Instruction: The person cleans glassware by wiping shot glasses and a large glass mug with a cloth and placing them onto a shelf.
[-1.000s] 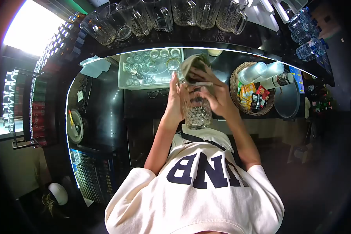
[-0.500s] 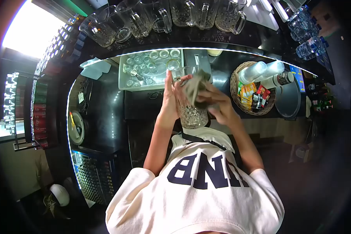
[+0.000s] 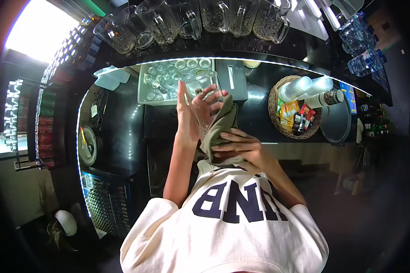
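Observation:
A tall clear glass mug (image 3: 205, 119) is tilted in front of my chest, its wide rim pointing away from me. My left hand (image 3: 189, 113) supports it from the left, thumb along one side and fingers behind the glass. I cannot make out its handle. A grey-green cloth (image 3: 221, 129) is wrapped round the lower end and right side of the mug, hiding the base. My right hand (image 3: 242, 149) grips the cloth and presses it against the mug.
A tray (image 3: 142, 93) of small glasses stands ahead, next to a grey box (image 3: 239, 84). To the right are a wicker basket (image 3: 272, 102) with sachets and cups, and a round dark tray (image 3: 336, 125). Several glass mugs (image 3: 189, 20) line the raised shelf above.
The mug has tipped and shifted left, its rim swinging forward. My right hand and the cloth have moved down from the mug's upper side to its base, which is now covered.

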### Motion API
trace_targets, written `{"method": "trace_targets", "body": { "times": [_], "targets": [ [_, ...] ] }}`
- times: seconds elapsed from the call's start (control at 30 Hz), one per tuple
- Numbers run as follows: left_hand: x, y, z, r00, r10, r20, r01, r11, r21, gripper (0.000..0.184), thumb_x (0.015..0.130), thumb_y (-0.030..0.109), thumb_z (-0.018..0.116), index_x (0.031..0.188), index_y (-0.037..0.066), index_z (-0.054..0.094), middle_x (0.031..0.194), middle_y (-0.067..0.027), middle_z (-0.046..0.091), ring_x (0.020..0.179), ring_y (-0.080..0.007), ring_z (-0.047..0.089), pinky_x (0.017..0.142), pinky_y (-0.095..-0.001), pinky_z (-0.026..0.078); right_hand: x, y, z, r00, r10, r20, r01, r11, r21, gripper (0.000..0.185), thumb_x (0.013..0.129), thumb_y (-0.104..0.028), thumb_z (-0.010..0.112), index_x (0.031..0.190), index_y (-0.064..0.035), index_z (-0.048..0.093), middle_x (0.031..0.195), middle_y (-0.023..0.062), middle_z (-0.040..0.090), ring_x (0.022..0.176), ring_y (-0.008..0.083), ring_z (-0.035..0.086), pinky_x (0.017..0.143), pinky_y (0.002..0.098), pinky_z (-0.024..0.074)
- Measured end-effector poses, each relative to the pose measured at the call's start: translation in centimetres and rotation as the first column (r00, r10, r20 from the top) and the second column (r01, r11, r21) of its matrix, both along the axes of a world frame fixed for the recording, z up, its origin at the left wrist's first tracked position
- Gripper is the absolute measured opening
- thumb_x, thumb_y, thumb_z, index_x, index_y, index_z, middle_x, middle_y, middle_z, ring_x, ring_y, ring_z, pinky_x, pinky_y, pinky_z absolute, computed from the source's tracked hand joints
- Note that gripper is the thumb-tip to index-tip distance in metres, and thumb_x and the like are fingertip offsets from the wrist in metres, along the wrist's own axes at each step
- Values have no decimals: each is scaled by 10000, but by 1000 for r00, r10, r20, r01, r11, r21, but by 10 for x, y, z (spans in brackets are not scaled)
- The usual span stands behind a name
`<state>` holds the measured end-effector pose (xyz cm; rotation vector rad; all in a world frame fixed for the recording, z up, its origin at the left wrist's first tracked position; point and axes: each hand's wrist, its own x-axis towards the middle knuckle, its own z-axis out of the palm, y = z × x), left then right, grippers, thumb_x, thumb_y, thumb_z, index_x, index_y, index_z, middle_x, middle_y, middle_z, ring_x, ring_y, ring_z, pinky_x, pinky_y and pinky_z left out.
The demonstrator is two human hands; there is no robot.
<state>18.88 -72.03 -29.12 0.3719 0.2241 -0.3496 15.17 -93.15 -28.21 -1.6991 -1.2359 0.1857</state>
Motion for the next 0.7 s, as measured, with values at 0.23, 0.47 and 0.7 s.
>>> {"method": "trace_targets", "body": {
  "times": [0.23, 0.47, 0.7],
  "targets": [
    [-12, -35, -2, 996, 32, 89, -49, 978, 200, 957, 819, 834, 370, 1228, -6, 578, 1104, -117, 653, 887, -198, 654, 803, -336, 546, 54, 5, 9, 950, -211, -229, 244, 962, 126, 362, 1014, -216, 443, 1244, 25, 585, 1422, 178, 492, 1402, 314, 354, 1152, 421, 259],
    [2, -47, -32, 998, 14, 58, -30, 958, 284, 845, 894, 733, 405, 1247, -28, 505, 1098, -110, 611, 1010, -217, 619, 909, -323, 486, 61, 6, 13, 691, -409, -596, 486, 873, -35, 430, 1039, -261, 414, 1296, 73, 497, 1270, 189, 580, 1175, 250, 529, 1031, 357, 365],
    [3, -32, -28, 994, 65, -84, -46, 976, 214, 892, 880, 755, 387, 1267, -46, 458, 1119, -154, 634, 914, -225, 657, 792, -352, 559, -11, -7, -27, 799, -352, -487, 428, 903, 49, 405, 1021, -213, 430, 1266, 87, 549, 1442, 227, 448, 1358, 336, 423, 1111, 375, 314]
  ]
}}
